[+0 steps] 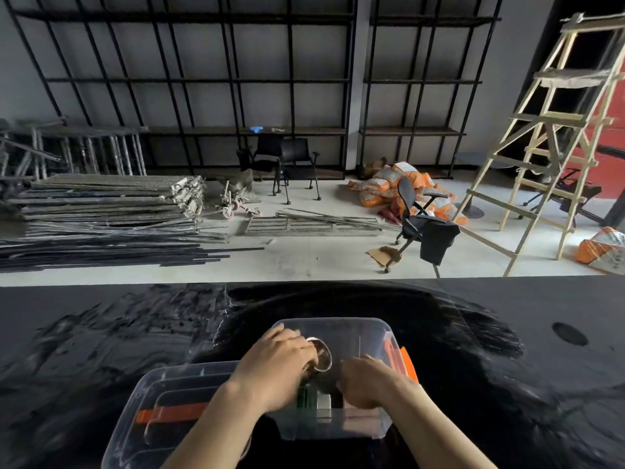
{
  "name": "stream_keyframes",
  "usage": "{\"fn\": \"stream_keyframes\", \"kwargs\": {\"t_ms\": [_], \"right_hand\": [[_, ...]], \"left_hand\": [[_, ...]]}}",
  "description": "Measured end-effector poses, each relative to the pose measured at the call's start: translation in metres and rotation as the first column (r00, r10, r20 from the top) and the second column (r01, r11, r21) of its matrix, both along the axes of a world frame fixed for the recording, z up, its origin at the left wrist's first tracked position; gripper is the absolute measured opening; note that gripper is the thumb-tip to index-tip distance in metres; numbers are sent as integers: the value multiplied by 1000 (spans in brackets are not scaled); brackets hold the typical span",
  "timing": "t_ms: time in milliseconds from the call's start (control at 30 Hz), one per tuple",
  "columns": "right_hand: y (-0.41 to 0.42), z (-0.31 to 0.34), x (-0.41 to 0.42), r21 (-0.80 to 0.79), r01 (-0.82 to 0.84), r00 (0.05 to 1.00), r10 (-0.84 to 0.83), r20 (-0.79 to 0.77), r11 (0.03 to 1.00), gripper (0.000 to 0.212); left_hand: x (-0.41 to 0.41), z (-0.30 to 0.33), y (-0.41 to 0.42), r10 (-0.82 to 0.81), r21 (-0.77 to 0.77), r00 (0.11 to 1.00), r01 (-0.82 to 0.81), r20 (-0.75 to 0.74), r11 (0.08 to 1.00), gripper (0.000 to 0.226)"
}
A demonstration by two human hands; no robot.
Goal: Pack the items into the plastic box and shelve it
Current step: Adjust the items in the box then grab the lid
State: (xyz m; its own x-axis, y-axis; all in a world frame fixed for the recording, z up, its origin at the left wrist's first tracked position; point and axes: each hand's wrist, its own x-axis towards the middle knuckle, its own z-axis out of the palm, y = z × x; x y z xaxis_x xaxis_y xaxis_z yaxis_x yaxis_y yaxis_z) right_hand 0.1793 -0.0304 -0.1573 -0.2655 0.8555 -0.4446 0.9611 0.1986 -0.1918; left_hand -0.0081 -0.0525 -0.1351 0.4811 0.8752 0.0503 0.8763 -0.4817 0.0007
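Note:
A clear plastic box (351, 326) stands on the black table, near its front edge. My left hand (279, 360) reaches into it and is closed on a round metal-rimmed object (323, 355), tilted on its side. My right hand (363, 380) is inside the box beside it, fingers curled down over small items; what it touches is hidden. A green item (304, 397) and a white block (324, 402) lie in the box under my hands. The box's clear lid (159, 404), with an orange latch (176, 412), lies to the left, partly under my left forearm.
An orange latch (399, 362) hangs on the box's right side. The black table (101, 333) is glossy with grey smears. Beyond it lie stacked metal frames (111, 198), office chairs (416, 221), orange sacks (389, 184), a wooden ladder (548, 143) and black wall shelving (236, 79).

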Motion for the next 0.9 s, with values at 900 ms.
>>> {"fn": "stream_keyframes", "kwargs": {"t_ms": [900], "right_hand": [[-4,19,-34,-313,225,937,-293,-191,923,35]], "left_hand": [[-1,-36,-1,463,-290,434,-408,773,866,51]]}}
